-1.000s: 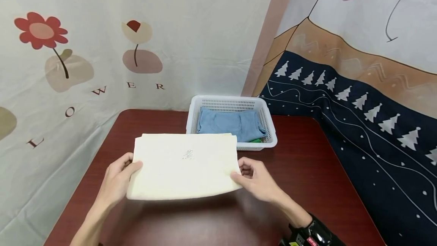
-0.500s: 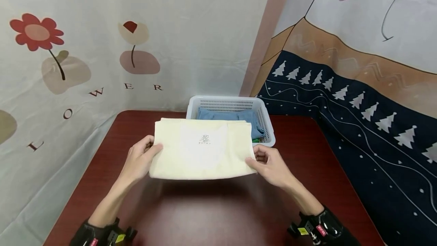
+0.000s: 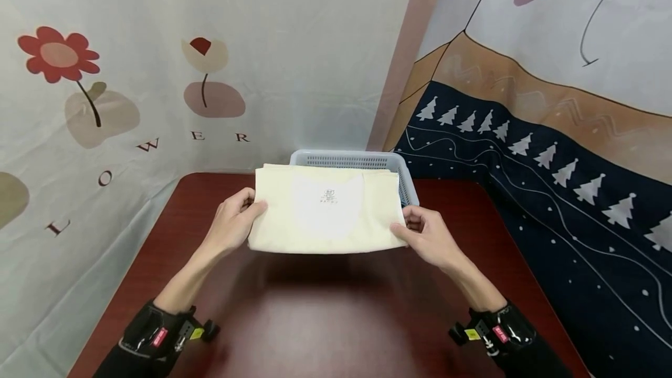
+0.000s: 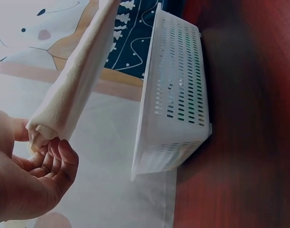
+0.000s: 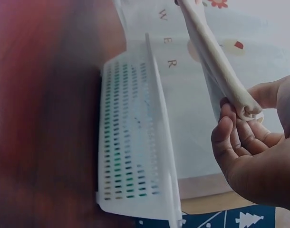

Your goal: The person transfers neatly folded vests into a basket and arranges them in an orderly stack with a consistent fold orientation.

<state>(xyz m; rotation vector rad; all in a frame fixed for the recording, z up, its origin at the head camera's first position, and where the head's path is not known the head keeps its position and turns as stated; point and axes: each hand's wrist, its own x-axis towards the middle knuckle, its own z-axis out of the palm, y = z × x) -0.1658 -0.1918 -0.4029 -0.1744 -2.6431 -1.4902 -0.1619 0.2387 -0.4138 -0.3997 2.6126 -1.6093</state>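
A folded cream garment, with small dark print at its middle, is held up flat in front of the basket in the head view. My left hand pinches its left end between thumb and fingers. At the other end, the thumb and curled fingers of my right hand grip the edge. Both wrist views show the rolled fold of the cloth from its ends, raised above the level of the basket rim. Behind it stands a white perforated plastic basket, its contents mostly hidden by the garment in the head view.
The dark red table extends below both forearms. Green shows through the holes of the basket wall. A pale printed curtain hangs behind the table, and a navy cloth with white trees hangs along the right.
Both hands have carried the garment forward and to the right, from in front of the basket until it covers most of it from view. The grip looks the same.
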